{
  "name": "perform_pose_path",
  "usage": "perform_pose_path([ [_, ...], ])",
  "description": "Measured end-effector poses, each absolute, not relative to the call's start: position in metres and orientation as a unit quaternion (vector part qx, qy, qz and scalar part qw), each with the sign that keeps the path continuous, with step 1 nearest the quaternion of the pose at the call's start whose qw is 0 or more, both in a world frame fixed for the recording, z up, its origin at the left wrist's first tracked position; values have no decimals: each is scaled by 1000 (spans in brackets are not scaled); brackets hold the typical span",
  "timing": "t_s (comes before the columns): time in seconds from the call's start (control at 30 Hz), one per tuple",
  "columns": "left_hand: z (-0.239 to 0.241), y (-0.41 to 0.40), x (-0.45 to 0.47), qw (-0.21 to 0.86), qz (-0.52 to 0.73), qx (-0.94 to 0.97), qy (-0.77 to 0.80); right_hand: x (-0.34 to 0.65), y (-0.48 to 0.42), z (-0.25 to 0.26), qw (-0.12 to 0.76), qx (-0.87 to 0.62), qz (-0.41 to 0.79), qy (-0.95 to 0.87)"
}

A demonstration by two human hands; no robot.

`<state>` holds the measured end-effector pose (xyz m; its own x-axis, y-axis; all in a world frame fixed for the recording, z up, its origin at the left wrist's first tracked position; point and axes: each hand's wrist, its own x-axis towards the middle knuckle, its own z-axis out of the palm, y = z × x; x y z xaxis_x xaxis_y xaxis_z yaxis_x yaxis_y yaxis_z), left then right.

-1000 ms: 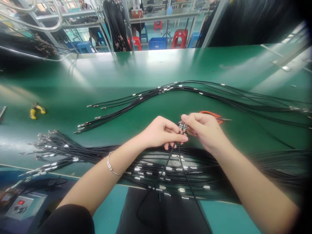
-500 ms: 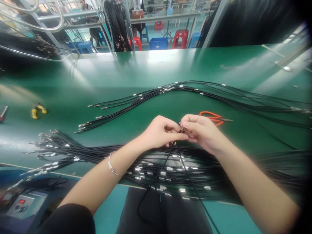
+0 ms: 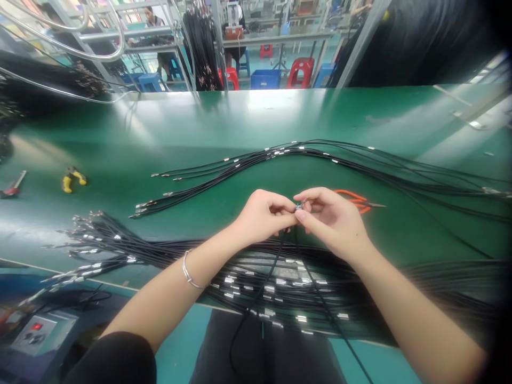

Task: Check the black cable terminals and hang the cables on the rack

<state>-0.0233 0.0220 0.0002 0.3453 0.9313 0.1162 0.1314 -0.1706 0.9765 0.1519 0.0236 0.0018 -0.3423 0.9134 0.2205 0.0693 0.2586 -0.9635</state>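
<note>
My left hand [image 3: 266,216] is closed in a pinch around the end of a black cable [image 3: 276,261], above the green workbench. Opposite it, my right hand [image 3: 334,221] pinches a small metal connector [image 3: 299,206] at the cable end, thumb and fingertips meeting the left hand's. Its fine details are too small to make out. Two black strands hang from the fingers and run down over my lap. Beneath my forearms lies a thick bundle of black cables [image 3: 168,248] with white labels and metal ends.
Orange-handled scissors [image 3: 362,204] lie just beyond my right hand. Farther back is a thinner bunch of black cables [image 3: 224,170]. Yellow-handled pliers [image 3: 73,178] and a red-handled tool [image 3: 15,186] rest at left. A control box [image 3: 44,333] stands below the bench edge [image 3: 120,287].
My right fingers have shifted around the connector, and the thumb now sits lower and nearer the left hand. The whole view has tilted slightly upward and to the left.
</note>
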Motion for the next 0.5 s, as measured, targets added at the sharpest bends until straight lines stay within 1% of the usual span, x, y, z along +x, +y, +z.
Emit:
perform_pose_path([
  [0.13, 2, 23, -24, 506, 406, 641, 410, 151, 26, -1, 429, -379, 491, -656],
  [0.23, 4, 24, -24, 532, 413, 622, 398, 150, 30, -2, 380, -382, 520, -663],
  [0.3, 6, 25, -25, 552, 429, 601, 387, 152, 31, 0, 297, -362, 585, -662],
  [0.37, 8, 28, -29, 560, 456, 573, 387, 160, 24, 6, 177, -324, 663, -652],
  [0.43, 10, 34, -34, 555, 493, 537, 401, 176, 5, 13, 75, -287, 710, -638],
  [0.5, 12, 42, -40, 553, 532, 489, 414, 200, -28, 18, 16, -269, 728, -631],
])
